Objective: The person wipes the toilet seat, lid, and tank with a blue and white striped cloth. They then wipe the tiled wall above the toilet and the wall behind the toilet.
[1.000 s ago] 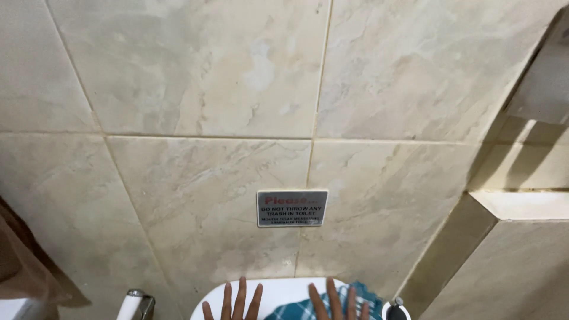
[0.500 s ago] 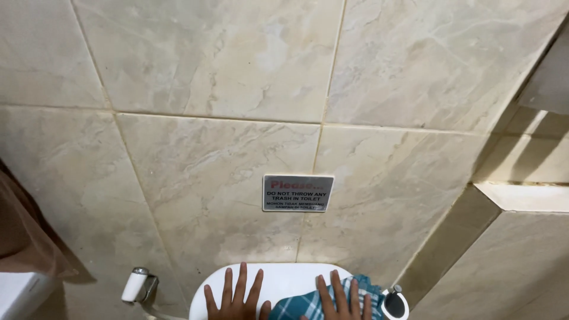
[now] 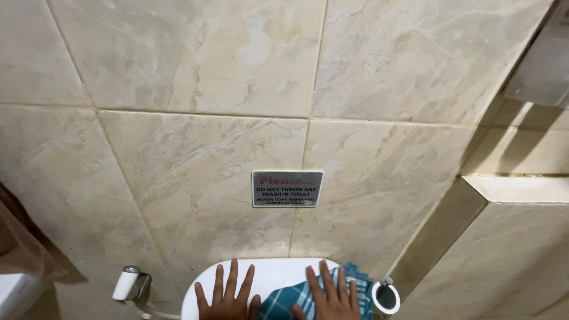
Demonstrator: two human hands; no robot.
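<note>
Both hands spread flat on the white toilet lid (image 3: 269, 278), left hand (image 3: 228, 296) bare on it, right hand (image 3: 332, 293) pressing the blue checked cloth (image 3: 290, 302), probably to keep it from sliding, gripping nothing.

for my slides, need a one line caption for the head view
Left hand flat on a white toilet lid, right hand pressing a blue checked cloth below a small wall sign.
</note>
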